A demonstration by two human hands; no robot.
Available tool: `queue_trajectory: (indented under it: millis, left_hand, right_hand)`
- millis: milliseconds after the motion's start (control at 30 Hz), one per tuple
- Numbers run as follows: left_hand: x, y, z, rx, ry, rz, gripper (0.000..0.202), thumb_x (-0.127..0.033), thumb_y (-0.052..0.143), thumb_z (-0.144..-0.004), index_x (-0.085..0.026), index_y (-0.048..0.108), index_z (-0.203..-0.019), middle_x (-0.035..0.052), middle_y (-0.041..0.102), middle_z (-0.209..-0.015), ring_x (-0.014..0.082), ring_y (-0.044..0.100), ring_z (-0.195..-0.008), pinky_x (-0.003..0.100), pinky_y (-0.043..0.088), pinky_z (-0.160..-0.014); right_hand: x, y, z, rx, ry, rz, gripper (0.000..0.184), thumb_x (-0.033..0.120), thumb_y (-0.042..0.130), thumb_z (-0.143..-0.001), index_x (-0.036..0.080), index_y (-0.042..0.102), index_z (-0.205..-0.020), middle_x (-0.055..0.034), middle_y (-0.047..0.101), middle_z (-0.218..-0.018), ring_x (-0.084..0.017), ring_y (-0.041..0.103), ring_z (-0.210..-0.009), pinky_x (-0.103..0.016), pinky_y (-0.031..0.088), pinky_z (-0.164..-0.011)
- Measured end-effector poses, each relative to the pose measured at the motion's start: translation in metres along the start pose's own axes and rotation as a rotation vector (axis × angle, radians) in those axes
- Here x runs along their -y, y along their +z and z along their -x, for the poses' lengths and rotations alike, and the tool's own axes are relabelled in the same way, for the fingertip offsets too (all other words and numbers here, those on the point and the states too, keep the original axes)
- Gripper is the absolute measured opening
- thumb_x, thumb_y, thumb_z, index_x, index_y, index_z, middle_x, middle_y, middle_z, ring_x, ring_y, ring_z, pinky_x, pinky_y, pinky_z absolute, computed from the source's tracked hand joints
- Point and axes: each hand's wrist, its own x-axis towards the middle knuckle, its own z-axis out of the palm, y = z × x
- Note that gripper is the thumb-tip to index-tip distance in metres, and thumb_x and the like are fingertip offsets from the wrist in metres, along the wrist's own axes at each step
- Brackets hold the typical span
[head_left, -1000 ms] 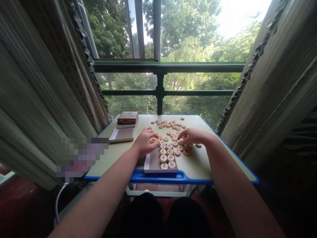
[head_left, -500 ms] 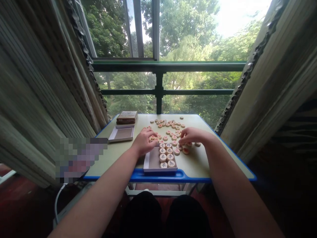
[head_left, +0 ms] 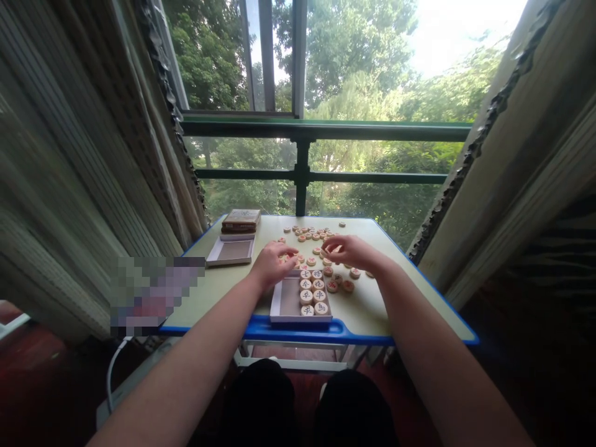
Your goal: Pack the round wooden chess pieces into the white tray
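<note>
Head view, left to right, shows me a heavy pleated curtain [head_left: 56,155], a shallow pale-rimmed lid [head_left: 233,250] on the smooth, blue-edged table [head_left: 223,282], then a square-cornered tray [head_left: 290,298] with eight round, wood-toned pieces [head_left: 306,297] in two columns. Loose pieces [head_left: 311,261] lie scattered beyond it and to its right. Of the hands, I see the left [head_left: 274,264] loosely curled by the tray's far edge, the right [head_left: 349,249] bent over the loose pieces, fingers partly spread; whether either grips one, I can't tell.

The discs [head_left: 306,296] look smooth wood, the near tray [head_left: 289,299] matt cardboard, curtains [head_left: 74,161] cloth.
</note>
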Motion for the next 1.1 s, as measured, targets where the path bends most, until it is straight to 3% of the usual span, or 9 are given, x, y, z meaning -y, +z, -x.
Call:
queue_trajectory:
  millis: [200, 367, 667, 933, 1100]
  left_hand:
    - [-0.001, 0.000, -0.002, 0.011, -0.164, 0.265, 0.032, -0.040, 0.065, -0.071, -0.016, 0.072, -0.091, 0.0080, 0.069, -0.089, 0.0189, 0.060, -0.082, 0.030, 0.048, -0.073]
    - [-0.007, -0.003, -0.002, 0.045, -0.176, 0.319, 0.031, -0.035, 0.070, -0.068, -0.017, 0.072, -0.093, 0.0065, 0.071, -0.088, 0.0167, 0.061, -0.075, 0.029, 0.049, -0.071]
    - [-0.003, -0.001, -0.001, 0.072, -0.170, 0.438, 0.033, -0.040, 0.068, -0.070, -0.014, 0.071, -0.091, 0.0074, 0.071, -0.086, 0.0173, 0.064, -0.072, 0.030, 0.051, -0.066]
    - [0.000, 0.002, -0.001, 0.062, -0.158, 0.595, 0.036, -0.040, 0.069, -0.069, -0.013, 0.071, -0.091, 0.0096, 0.071, -0.087, 0.0203, 0.065, -0.081, 0.033, 0.051, -0.075]
    - [-0.001, 0.001, -0.001, 0.043, -0.167, 0.541, 0.031, -0.038, 0.067, -0.071, -0.013, 0.071, -0.089, 0.0093, 0.071, -0.084, 0.0194, 0.065, -0.079, 0.031, 0.051, -0.073]
  right_hand:
    - [0.008, 0.031, -0.009, -0.166, -0.290, -0.091, 0.020, 0.021, 0.060, -0.074, 0.020, 0.066, -0.093, -0.0044, 0.067, -0.090, -0.012, 0.060, -0.068, -0.025, 0.049, -0.059]
    - [0.008, 0.038, -0.011, -0.257, -0.410, -0.065, 0.017, 0.024, 0.062, -0.074, 0.018, 0.064, -0.089, -0.0040, 0.067, -0.086, -0.012, 0.059, -0.065, -0.025, 0.048, -0.057]
    - [0.014, 0.038, -0.009, -0.253, -0.393, -0.097, 0.017, 0.031, 0.067, -0.072, 0.017, 0.061, -0.080, -0.0038, 0.066, -0.079, -0.012, 0.059, -0.065, -0.026, 0.049, -0.057]
    - [0.018, 0.036, -0.006, -0.222, -0.370, -0.225, 0.020, 0.024, 0.063, -0.073, 0.017, 0.062, -0.091, -0.0046, 0.066, -0.084, -0.012, 0.060, -0.066, -0.025, 0.052, -0.058]
    - [0.016, 0.036, -0.006, -0.234, -0.400, -0.156, 0.020, 0.028, 0.062, -0.075, 0.017, 0.064, -0.091, -0.0046, 0.066, -0.082, -0.011, 0.058, -0.063, -0.025, 0.049, -0.057]
